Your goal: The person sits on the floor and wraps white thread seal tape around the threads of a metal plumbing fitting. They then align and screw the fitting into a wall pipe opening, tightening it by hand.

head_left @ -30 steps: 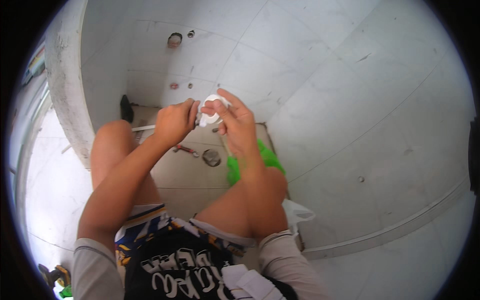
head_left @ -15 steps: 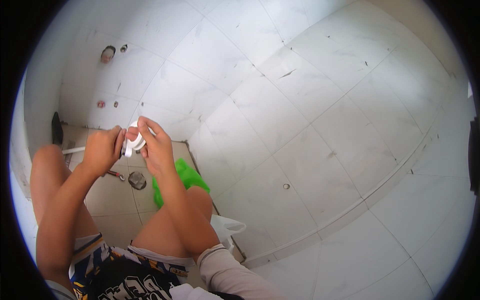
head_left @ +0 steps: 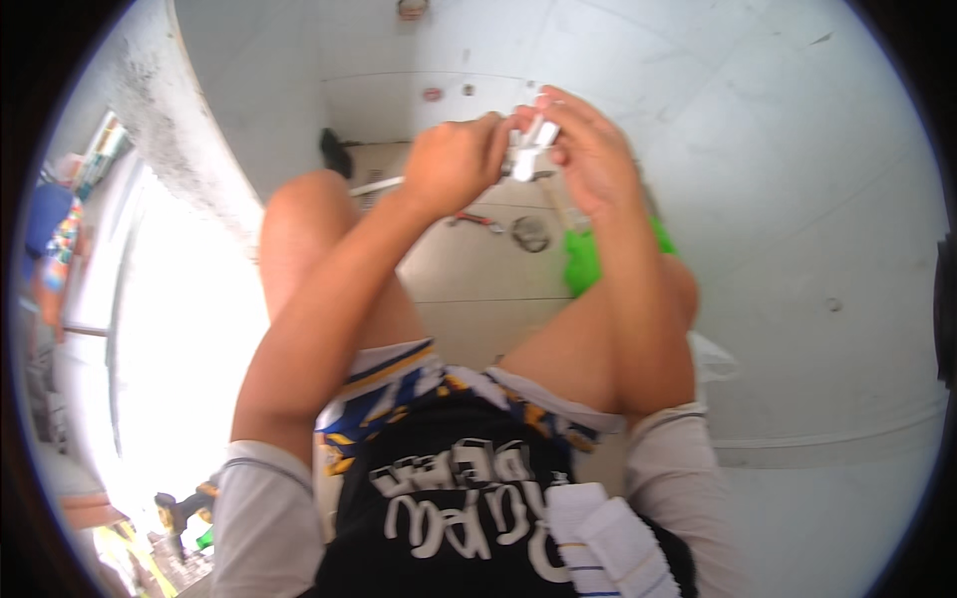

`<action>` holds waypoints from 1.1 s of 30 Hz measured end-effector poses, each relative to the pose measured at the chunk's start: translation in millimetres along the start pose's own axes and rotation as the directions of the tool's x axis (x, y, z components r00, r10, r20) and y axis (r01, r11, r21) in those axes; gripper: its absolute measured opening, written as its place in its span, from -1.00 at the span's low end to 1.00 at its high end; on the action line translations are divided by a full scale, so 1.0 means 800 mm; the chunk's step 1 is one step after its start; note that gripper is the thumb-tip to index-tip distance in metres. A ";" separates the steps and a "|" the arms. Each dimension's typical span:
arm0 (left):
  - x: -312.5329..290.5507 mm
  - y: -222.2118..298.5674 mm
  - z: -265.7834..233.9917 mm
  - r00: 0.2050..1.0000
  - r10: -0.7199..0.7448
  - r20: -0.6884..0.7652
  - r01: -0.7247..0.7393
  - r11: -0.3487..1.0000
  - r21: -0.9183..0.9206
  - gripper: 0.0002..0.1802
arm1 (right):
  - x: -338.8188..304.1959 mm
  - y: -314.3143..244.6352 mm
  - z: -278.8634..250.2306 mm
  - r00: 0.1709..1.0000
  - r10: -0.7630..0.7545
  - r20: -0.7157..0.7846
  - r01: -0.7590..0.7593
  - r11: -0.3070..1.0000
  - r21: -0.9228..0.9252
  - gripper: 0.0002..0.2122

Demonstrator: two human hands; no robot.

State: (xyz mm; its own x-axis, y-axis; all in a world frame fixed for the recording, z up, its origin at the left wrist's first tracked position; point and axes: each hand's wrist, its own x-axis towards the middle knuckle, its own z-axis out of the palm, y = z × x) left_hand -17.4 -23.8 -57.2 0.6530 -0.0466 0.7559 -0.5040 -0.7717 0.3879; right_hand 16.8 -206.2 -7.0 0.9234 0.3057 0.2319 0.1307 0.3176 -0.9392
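Both my hands are raised in front of me between my knees, close together. In my right hand (head_left: 595, 149) is a roll of white tape (head_left: 547, 133), thin and ring-shaped, pinched between thumb and fingers. My left hand (head_left: 454, 164) is closed, its thumb and fingertips pressed together beside the roll. A small pale, shiny piece (head_left: 523, 165) hangs between the hands, blurred; whether it is tape or a fitting I cannot tell. What sits inside the left fingers is mostly hidden.
On the tiled floor lie a red-handled wrench (head_left: 477, 221), a round drain (head_left: 530, 234), and a white pipe (head_left: 379, 185). A green plastic bag (head_left: 582, 265) rests by my right knee. Pipe holes (head_left: 432, 95) mark the wall. Beyond the left opening stands another person (head_left: 52, 224).
My view has swung left, bringing the bright opening and another person into sight. Both hands stay together around the tape roll, which is now seen more edge-on.
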 end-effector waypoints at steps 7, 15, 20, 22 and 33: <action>0.004 0.015 -0.007 0.988 -0.030 0.153 0.038 0.998 -0.052 -0.59 | -0.009 -0.010 0.005 0.995 0.033 -0.099 -0.038 0.998 -0.045 -0.67; 0.004 0.012 -0.007 0.997 0.033 0.074 -0.029 0.998 -0.057 -0.64 | 0.001 0.006 -0.003 0.991 -0.026 -0.128 0.019 0.998 -0.061 -0.67; 0.008 0.007 -0.003 0.994 -0.077 0.077 0.074 0.996 0.040 -0.57 | 0.002 -0.008 -0.003 0.981 -0.142 -0.130 0.146 0.989 0.020 -0.57; 0.009 0.007 -0.003 0.994 -0.092 0.060 0.089 0.995 0.042 -0.57 | 0.000 -0.011 0.003 0.972 -0.185 -0.147 0.197 0.978 0.071 -0.63; 0.012 0.010 -0.007 0.982 -0.177 0.071 0.175 0.984 0.031 -0.60 | -0.015 -0.031 0.008 0.961 -0.275 -0.002 0.275 0.961 0.023 -0.64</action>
State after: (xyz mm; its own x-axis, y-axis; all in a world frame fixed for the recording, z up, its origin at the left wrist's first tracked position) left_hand -18.1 -26.5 -43.6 0.7703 0.0459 0.6360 -0.3640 -0.7873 0.4976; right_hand -0.1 -211.9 15.1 0.8525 0.2051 0.4808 0.3712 0.4101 -0.8331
